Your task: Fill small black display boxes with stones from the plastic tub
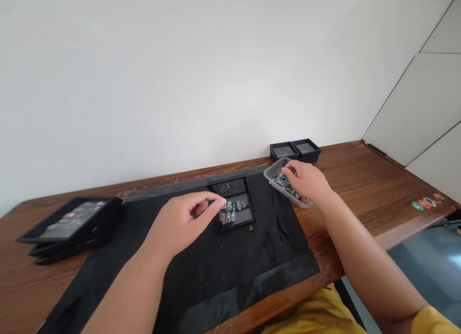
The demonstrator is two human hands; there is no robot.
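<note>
An open black box (252,214) lies on a black mat, its lid tipped back. Inside are rows of small shiny oval pieces (229,217) that look like decorated false nails. My left hand (189,218) is at the box's left edge, thumb and forefinger closed together; anything between them is too small to make out. On the right, a clear plastic tub (271,173) holds a heap of similar colourful pieces (284,181). My right hand (309,180) reaches over it with thumb and forefinger pinched at the heap; what they grip is hidden.
At left sits a stack of black display boxes (115,209), the top one showing colourful pieces. Two black boxes (309,155) stand by the wall behind the tub. The black mat (212,271) covers the wooden table (360,180). Round stickers (428,202) lie near the right edge.
</note>
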